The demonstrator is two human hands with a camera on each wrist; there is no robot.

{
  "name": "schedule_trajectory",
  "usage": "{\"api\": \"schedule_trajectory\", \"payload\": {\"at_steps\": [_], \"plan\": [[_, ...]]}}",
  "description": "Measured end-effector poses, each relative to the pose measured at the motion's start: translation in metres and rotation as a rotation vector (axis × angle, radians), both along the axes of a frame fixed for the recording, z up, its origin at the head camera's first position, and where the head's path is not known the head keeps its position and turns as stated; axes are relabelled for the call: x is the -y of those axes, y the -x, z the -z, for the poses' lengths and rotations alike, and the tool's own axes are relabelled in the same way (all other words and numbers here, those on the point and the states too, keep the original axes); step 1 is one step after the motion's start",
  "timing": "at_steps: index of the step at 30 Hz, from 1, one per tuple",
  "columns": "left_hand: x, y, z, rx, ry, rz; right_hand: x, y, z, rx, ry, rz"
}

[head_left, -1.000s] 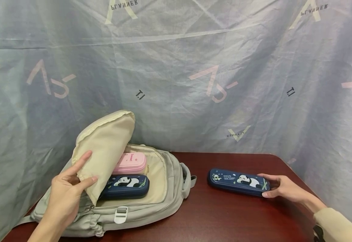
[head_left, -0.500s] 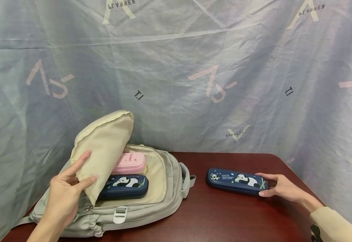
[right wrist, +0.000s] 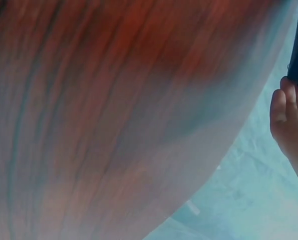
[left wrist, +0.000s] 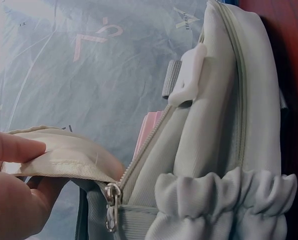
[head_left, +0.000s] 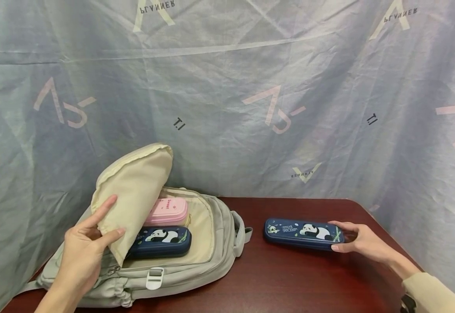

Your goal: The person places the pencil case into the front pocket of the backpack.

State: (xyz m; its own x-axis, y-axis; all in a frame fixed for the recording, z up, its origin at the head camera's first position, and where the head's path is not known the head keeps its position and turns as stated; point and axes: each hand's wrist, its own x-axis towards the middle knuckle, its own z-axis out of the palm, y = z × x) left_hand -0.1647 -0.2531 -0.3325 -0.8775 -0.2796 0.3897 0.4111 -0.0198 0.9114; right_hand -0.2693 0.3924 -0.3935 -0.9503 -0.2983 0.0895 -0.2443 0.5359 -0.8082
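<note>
A pale grey-green backpack [head_left: 223, 256] lies on the left of the table. My left hand [head_left: 84, 250] pinches the edge of its cream-lined flap [head_left: 141, 187] and holds it raised; the left wrist view shows the flap [left wrist: 71, 155] between thumb and fingers. Inside the bag are a pink pencil case [head_left: 172, 209] and a navy panda pencil case [head_left: 168, 248], both partly hidden by the flap. At the right, my right hand [head_left: 362, 243] grips the right end of another navy panda pencil case [head_left: 301, 234], thumb on the near side and fingers on the far side.
The dark red table [head_left: 266, 282] ends in a rounded corner at the back right. A grey printed cloth [head_left: 227, 108] hangs behind and at both sides. A white buckle [head_left: 155, 279], a zip pull [left wrist: 111, 195] and a strap loop [head_left: 243, 230] stick out from the bag.
The right hand and the pencil case it grips have shifted slightly left. The left hand and the raised flap look nearly unchanged.
</note>
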Motion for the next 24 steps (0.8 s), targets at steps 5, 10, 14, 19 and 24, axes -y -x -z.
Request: {"api": "schedule_trajectory", "payload": {"at_steps": [5,10,14,19,24], "plan": [[-0.001,0.001,0.000,-0.029,0.009,-0.001,0.005,-0.005,-0.004,-0.027,-0.004,0.022],[-0.003,0.000,0.000,-0.044,0.010,-0.025,0.009,-0.009,-0.005,-0.022,0.013,0.048],[-0.004,-0.001,0.000,-0.060,0.003,-0.026,0.012,-0.012,-0.007,-0.026,0.048,0.052],[-0.004,-0.001,0.001,-0.070,0.004,-0.012,0.017,-0.015,-0.012,-0.005,0.081,0.057],[-0.004,0.000,0.001,-0.060,0.005,-0.008,0.025,-0.018,-0.020,0.005,0.068,0.074]]}}
